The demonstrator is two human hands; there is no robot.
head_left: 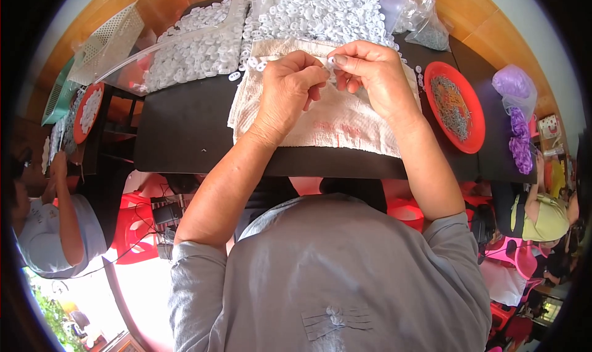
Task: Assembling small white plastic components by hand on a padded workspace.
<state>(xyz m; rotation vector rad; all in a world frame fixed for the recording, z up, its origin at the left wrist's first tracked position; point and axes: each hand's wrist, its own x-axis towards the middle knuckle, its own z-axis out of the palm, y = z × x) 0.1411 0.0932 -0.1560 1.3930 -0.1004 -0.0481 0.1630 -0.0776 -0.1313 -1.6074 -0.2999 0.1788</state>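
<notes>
My right hand pinches a small white round plastic piece between thumb and forefinger. Close by on its left is my left hand, fingers curled and thumb pressed to the forefinger; what it grips, if anything, is too small to make out. Both hands are above a cream towel spread on the black table. Several loose white pieces, among them an oval one with holes, lie beside my left hand. Beyond my hands a large heap of similar white pieces spills onto the towel's far edge.
A clear bin of white pieces stands at the far left. To the right is a red plate of small metal parts, with a clear bag behind it and purple bags beyond. Other people sit at both sides.
</notes>
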